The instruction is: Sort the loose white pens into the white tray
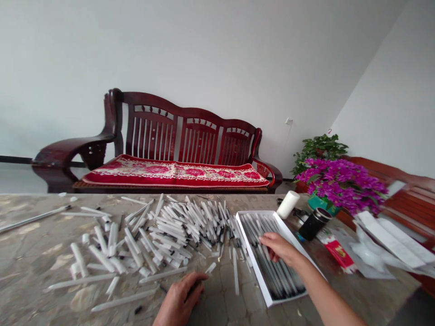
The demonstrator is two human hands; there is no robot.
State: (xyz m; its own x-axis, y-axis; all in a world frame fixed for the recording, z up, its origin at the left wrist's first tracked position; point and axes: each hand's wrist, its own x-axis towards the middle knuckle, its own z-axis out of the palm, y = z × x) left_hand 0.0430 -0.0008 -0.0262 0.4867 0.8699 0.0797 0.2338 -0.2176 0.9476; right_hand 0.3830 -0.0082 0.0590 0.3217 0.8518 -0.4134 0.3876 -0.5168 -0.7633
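My left hand [181, 296] rests on the table at the bottom centre, fingers loosely bent and a little apart, holding nothing that I can see. Just beyond it lies a big loose heap of whitish translucent pen barrels and caps [176, 226], some with dark ends. To the right, a shallow white box [258, 280] holds rows of clear pens with dark ends [277, 276]. Over the upper middle of these pens is my right hand [277, 248], its fingers curled together. What is between those fingertips is hidden.
A white cylinder [288, 204], a black cup [315, 223], a red packet [340, 254] and a pot of purple flowers [343, 181] stand right of the box. A long thin rod [34, 219] lies at left. Behind the patterned table [30, 280] is a wooden bench [200, 136].
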